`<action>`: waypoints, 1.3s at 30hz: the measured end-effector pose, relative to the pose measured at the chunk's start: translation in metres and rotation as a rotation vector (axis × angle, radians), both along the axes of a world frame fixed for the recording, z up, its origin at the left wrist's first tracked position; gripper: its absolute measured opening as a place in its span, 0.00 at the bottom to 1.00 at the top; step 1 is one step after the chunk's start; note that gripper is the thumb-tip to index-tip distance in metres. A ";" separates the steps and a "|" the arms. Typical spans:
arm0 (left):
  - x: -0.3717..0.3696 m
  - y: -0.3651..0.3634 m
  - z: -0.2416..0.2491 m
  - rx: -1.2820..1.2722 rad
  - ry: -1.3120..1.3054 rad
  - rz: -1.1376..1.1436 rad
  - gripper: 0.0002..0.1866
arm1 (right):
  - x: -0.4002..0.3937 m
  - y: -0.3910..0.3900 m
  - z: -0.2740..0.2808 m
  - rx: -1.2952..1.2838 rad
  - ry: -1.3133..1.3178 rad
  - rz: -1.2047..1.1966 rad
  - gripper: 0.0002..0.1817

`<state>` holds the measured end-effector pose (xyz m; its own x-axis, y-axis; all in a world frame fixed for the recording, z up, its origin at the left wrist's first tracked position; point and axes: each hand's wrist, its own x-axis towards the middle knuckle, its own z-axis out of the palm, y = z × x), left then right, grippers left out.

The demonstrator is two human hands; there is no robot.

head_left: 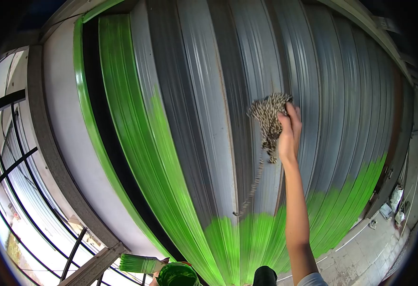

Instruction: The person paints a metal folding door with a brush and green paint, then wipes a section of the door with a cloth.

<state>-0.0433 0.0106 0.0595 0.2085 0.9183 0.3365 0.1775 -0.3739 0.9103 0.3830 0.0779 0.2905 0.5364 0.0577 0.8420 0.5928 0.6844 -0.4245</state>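
Note:
My right hand (290,131) is closed around a bunched, mottled grey-and-cream cloth (270,119), held against or just in front of the ribbed grey metal panel (202,86). A loose strand of the cloth trails down to the left. Fresh green paint (137,128) covers the panel's left ribs and its lower part. At the bottom, my left hand (160,276), mostly hidden, is closed at a paint can (178,275) with green paint inside. Beside the can, a paintbrush (140,263) with green-coated bristles points left, its handle end at the same hand.
A window with black bars (13,164) lies at the left, next to a brown beam (58,143). A dark rounded object (265,275) shows at the bottom centre. Small items (396,198) lie on the grey floor (357,260) at the lower right.

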 end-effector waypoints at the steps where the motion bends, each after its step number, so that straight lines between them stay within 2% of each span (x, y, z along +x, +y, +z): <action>1: 0.002 0.000 0.001 -0.002 0.004 -0.008 0.46 | 0.009 0.000 -0.005 -0.028 0.006 -0.101 0.16; 6: 0.011 -0.003 0.009 -0.014 0.010 -0.039 0.46 | 0.045 0.025 -0.027 -0.023 -0.029 -0.226 0.15; 8: 0.013 -0.006 0.010 -0.018 0.013 -0.046 0.46 | 0.037 0.025 -0.017 0.012 0.116 -0.204 0.15; 11: 0.015 -0.009 0.012 -0.021 0.020 -0.039 0.46 | 0.045 0.050 0.010 0.240 0.101 -0.295 0.18; 14: 0.016 -0.011 0.014 -0.022 0.031 -0.032 0.46 | 0.034 0.062 0.051 0.291 -0.027 -0.388 0.19; 16: 0.017 -0.013 0.015 -0.025 0.036 -0.025 0.46 | 0.027 0.072 0.076 0.307 -0.068 -0.312 0.21; 18: 0.017 -0.014 0.015 -0.028 0.041 -0.021 0.47 | 0.022 0.082 0.099 0.410 -0.127 -0.421 0.21; 22: 0.019 -0.014 0.014 -0.026 0.050 -0.013 0.47 | 0.012 0.099 0.130 0.477 -0.300 -0.345 0.20; 24: 0.019 -0.013 0.014 -0.029 0.052 -0.011 0.47 | 0.003 0.113 0.122 0.338 -0.460 -0.389 0.19; 26: 0.019 -0.014 0.013 -0.035 0.057 -0.012 0.47 | -0.002 0.122 0.100 0.286 -0.488 -0.355 0.18; 27: 0.019 -0.014 0.013 -0.038 0.054 -0.013 0.47 | -0.001 0.118 0.084 0.177 -0.469 -0.303 0.19; 28: 0.019 -0.014 0.012 -0.039 0.052 -0.016 0.47 | 0.000 0.110 0.067 0.072 -0.453 -0.250 0.19; 32: 0.019 -0.016 0.013 -0.041 0.053 -0.031 0.47 | 0.013 0.110 -0.023 0.061 -0.619 -0.365 0.25; 34: 0.020 -0.017 0.014 -0.042 0.057 -0.042 0.47 | 0.023 0.099 -0.071 -0.055 -0.702 -0.331 0.25; 36: 0.020 -0.018 0.015 -0.045 0.057 -0.051 0.47 | 0.037 0.068 -0.105 -0.345 -0.796 -0.261 0.22; 39: 0.022 -0.021 0.017 -0.057 0.058 -0.056 0.48 | 0.060 0.045 -0.093 -0.643 -0.686 -0.319 0.18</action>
<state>-0.0211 -0.0100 0.0764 0.2774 0.9220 0.2702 0.2113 -0.3329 0.9190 0.4429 0.1229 0.1975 0.0144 0.5504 0.8348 0.9654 0.2099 -0.1550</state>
